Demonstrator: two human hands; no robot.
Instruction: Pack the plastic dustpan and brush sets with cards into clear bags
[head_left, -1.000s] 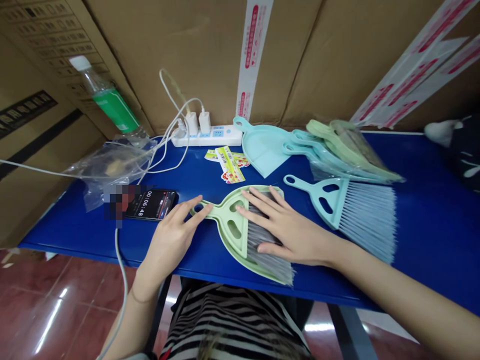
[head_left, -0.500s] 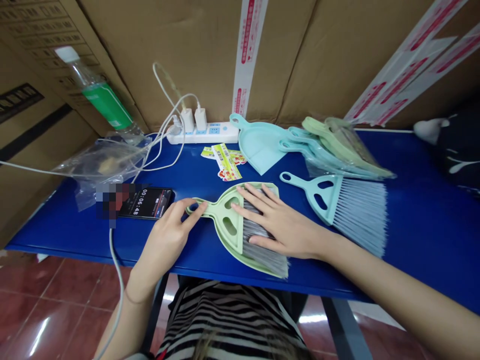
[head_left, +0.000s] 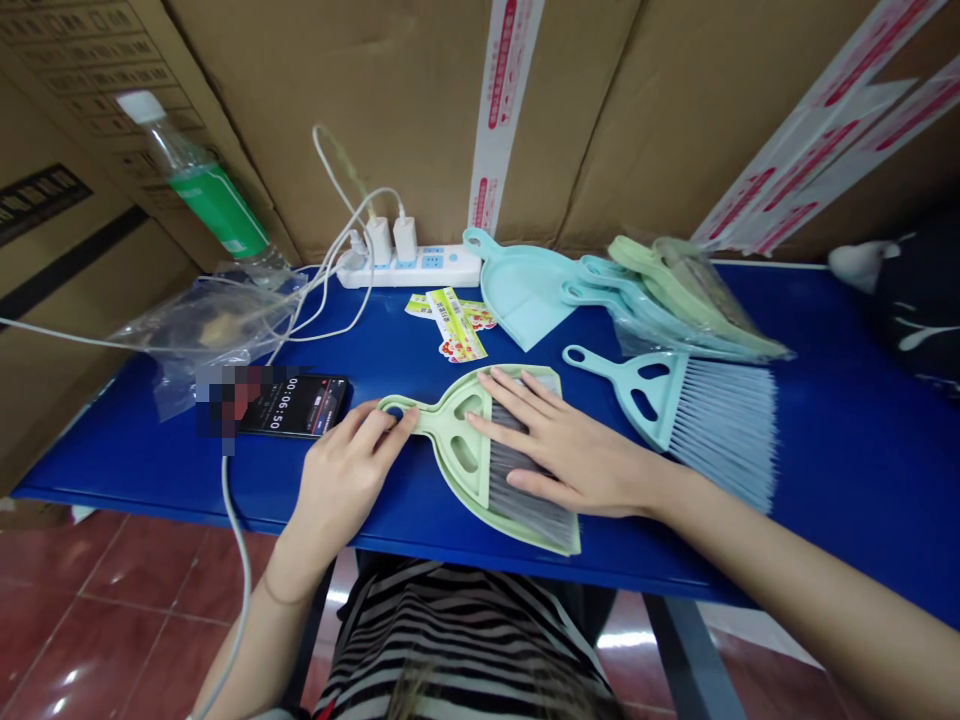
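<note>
At the middle of the blue table (head_left: 127,470), a green dustpan (head_left: 461,480) lies flat, and a grey brush (head_left: 529,490) sits inside it with the bristles toward the lower right, so this one pair is fitted together. The right hand (head_left: 574,460) is open, its fingers spread and lying flat on the bristles, and it holds nothing closed in the fist. The left hand (head_left: 345,480) is half curled over the dustpan handle, near the hole at its end. Its fingers touch the handle, but I cannot tell if they really grip it, because the underside is hidden. To the right of the hands, a blue brush (head_left: 667,400) lies alone on the table, and at upper middle a blue dustpan (head_left: 521,290) lies apart from it, so this pair is separate. Behind them, more green and blue pieces are in a clear plastic wrap (head_left: 675,300) at upper right. Small printed labels (head_left: 454,325) lie near the blue dustpan, and at left a phone (head_left: 292,405) shows a timer beside a loose plastic bag (head_left: 202,325)
</note>
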